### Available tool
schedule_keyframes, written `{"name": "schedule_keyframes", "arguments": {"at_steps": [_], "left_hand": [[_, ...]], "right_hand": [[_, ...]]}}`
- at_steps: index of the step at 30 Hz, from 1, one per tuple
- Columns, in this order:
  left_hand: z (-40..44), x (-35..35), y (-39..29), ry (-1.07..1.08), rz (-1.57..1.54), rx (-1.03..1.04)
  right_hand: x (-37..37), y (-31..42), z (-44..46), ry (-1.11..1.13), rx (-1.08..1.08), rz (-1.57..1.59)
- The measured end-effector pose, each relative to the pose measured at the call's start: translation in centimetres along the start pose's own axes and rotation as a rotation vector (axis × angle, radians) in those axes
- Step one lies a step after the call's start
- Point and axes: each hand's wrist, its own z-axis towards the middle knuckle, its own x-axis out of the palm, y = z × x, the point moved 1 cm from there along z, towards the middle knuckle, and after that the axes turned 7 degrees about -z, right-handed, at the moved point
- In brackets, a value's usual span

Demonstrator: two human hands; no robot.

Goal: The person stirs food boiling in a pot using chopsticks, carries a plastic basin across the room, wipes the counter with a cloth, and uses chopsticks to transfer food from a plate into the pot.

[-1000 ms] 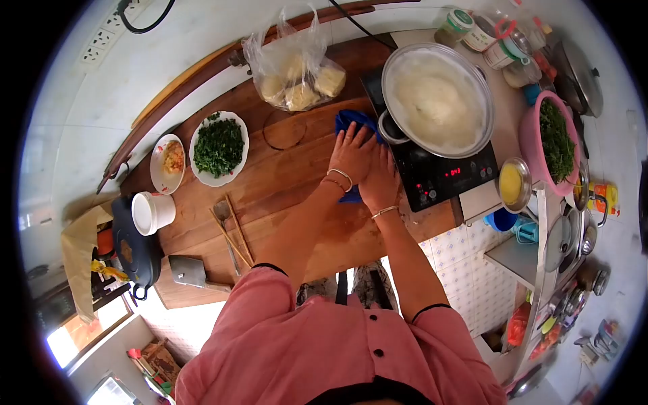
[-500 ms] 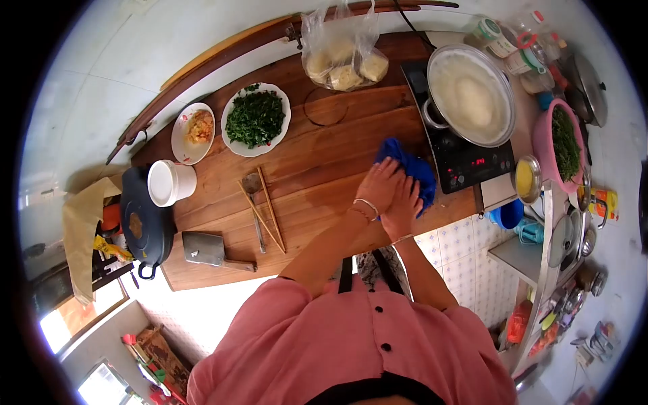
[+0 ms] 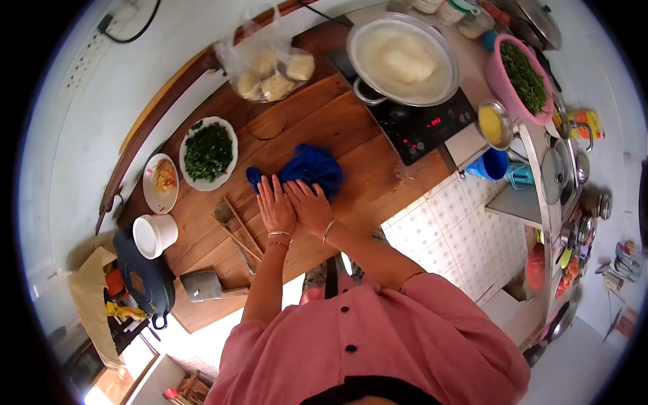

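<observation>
A crumpled blue cloth (image 3: 312, 167) lies on the wooden table (image 3: 364, 169). Both hands press down flat on its near edge, side by side. My left hand (image 3: 276, 208) has its fingers stretched out over the cloth's left part. Beside it, my right hand (image 3: 310, 208) rests with fingers extended on the cloth. Left of the hands are a pair of chopsticks (image 3: 243, 228) and a metal spatula (image 3: 233, 236). Farther back stands a plate of chopped greens (image 3: 208, 154).
A large pot (image 3: 403, 59) of pale liquid sits on the black induction cooker (image 3: 418, 128). Around the table are a plastic bag (image 3: 270, 71), a small plate (image 3: 160, 183), a white tub (image 3: 155, 235), a cleaver (image 3: 201, 286) and a pink basin (image 3: 520, 79).
Both hands and the blue cloth have moved left across the table, away from the cooker and toward the chopsticks. The camera view has shifted too.
</observation>
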Motion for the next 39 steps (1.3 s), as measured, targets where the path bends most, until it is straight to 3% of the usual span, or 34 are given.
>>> {"name": "schedule_keyframes", "arguments": {"at_steps": [7, 11, 13, 15, 16, 17, 18, 19, 21, 23, 25, 28, 29, 31, 35, 36, 37, 38, 39], "left_hand": [[1.2, 3.5, -9.4, 0.069, 0.013, 0.107], [1.4, 4.7, -16.4, 0.319, 0.198, 0.388], [-0.5, 7.0, -21.8, 0.326, 0.194, 0.507], [-1.7, 8.7, -26.4, 0.455, -0.045, 0.490], [-2.9, 11.1, -28.5, 0.496, -0.201, 0.492], [-4.2, 13.7, -30.5, 0.534, -0.357, 0.494], [-5.8, 14.8, -32.6, 0.466, -0.477, 0.596], [-7.1, 15.5, -34.6, 0.393, -0.598, 0.700], [-7.5, 16.0, -37.7, 0.773, -1.010, 0.251], [-7.2, 16.3, -38.5, 0.990, -1.160, 0.169], [-6.2, 13.9, -37.3, 0.957, -1.200, 0.197], [-3.9, 9.0, -33.4, 1.183, -1.397, -0.028], [-2.9, 6.9, -31.6, 1.161, -1.323, -0.037], [-2.1, 3.9, -27.8, 1.032, -1.469, -0.126], [0.1, 0.2, -19.2, 0.803, -1.751, -0.556], [1.3, -0.7, -16.2, 0.746, -1.648, -0.522], [2.2, -1.5, -13.1, 0.691, -1.546, -0.492], [2.2, 0.0, -9.5, 0.312, -1.238, -0.197], [1.8, -0.2, -7.6, 0.139, -1.083, -0.047]], "right_hand": [[-4.0, -8.2, -3.7, 0.024, 0.135, 0.047], [-6.5, -15.4, -10.8, 0.033, 0.250, 0.038], [-7.2, -17.4, -12.3, 0.028, 0.308, -0.005], [-7.6, -21.7, -16.2, -0.042, 0.350, 0.036], [-7.7, -23.5, -18.6, -0.038, 0.530, 0.004], [-9.9, -24.3, -20.2, -0.256, 0.610, 0.126], [-9.0, -27.1, -23.5, -0.354, 0.858, 0.846], [-10.5, -29.3, -25.7, -0.108, 0.599, 0.135], [-15.8, -29.1, -26.3, -0.135, 0.774, 0.259], [-19.5, -28.4, -25.7, -0.177, 0.914, 0.385], [-20.4, -28.5, -25.0, -0.254, 0.941, 0.514], [-21.3, -26.2, -21.1, -0.236, 0.998, 0.893], [-21.2, -25.1, -19.5, -0.215, 1.030, 1.101], [-19.3, -23.1, -16.1, -0.150, 0.948, 1.307], [-15.9, -17.7, -7.8, 0.077, 0.984, 1.734], [-13.5, -17.3, -6.2, 0.116, 1.013, 1.833], [-11.6, -16.6, -4.7, 0.130, 1.013, 1.825], [-10.0, -16.2, -3.3, 0.083, 0.889, 1.327], [-9.2, -15.3, -2.5, 0.039, 0.738, 0.837]]}}
